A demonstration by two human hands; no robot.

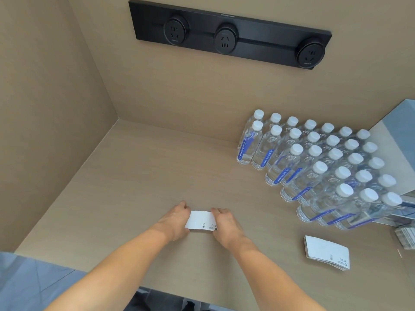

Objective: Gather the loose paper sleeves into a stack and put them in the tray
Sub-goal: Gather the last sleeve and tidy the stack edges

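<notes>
A small stack of white paper sleeves (pixel 201 221) rests on the beige counter (pixel 139 180) in front of me. My left hand (pixel 175 221) presses its left end and my right hand (pixel 225 225) presses its right end, both closed on the stack. A second stack of white sleeves (pixel 326 252) lies flat on the counter to the right, untouched. A grey tray-like edge (pixel 406 237) with something striped in it shows at the far right border, mostly cut off.
Several rows of clear water bottles (pixel 318 167) with white caps stand at the right rear. A black socket strip (pixel 229 34) is fixed on the back wall. A side wall closes the left. The counter's front edge runs below my forearms.
</notes>
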